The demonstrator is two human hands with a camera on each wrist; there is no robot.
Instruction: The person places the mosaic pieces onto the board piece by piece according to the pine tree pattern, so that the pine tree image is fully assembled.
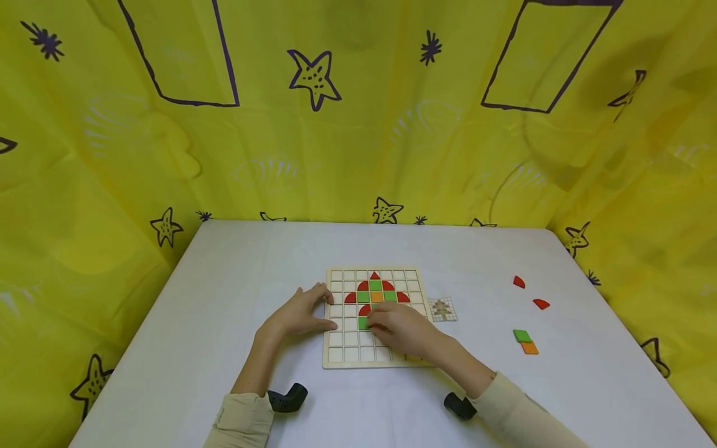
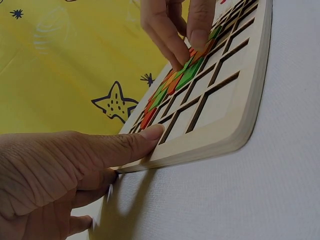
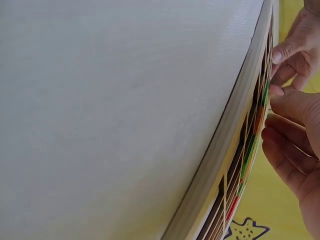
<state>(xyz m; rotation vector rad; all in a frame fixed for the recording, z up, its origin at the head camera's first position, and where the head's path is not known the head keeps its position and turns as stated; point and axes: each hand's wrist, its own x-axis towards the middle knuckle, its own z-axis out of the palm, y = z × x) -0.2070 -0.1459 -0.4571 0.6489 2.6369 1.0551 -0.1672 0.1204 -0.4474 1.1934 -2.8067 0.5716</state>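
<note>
A wooden grid board point(image 1: 343, 356) carries several red, green and orange tiles, with a red triangle point(image 1: 374, 275) at the top of the pattern. At its left edge, my left hand point(image 1: 299, 311) rests with thumb and index finger spread; the thumb point(image 2: 150, 134) lies on the frame in the left wrist view. My right hand point(image 1: 400, 325) is over the lower part of the pattern, fingertips down beside a green tile point(image 1: 363, 323). Thumb and fingers of that hand are bent close together at tile level, and I cannot tell whether they pinch a tile.
Against the board's right side lies a small pattern card point(image 1: 443, 309) showing a tree shape. Farther right are a red quarter-round tile point(image 1: 519, 282), another red tile point(image 1: 541, 303), a loose green tile point(image 1: 521, 336) and an orange tile point(image 1: 529, 348) on the white table point(image 1: 224, 348).
</note>
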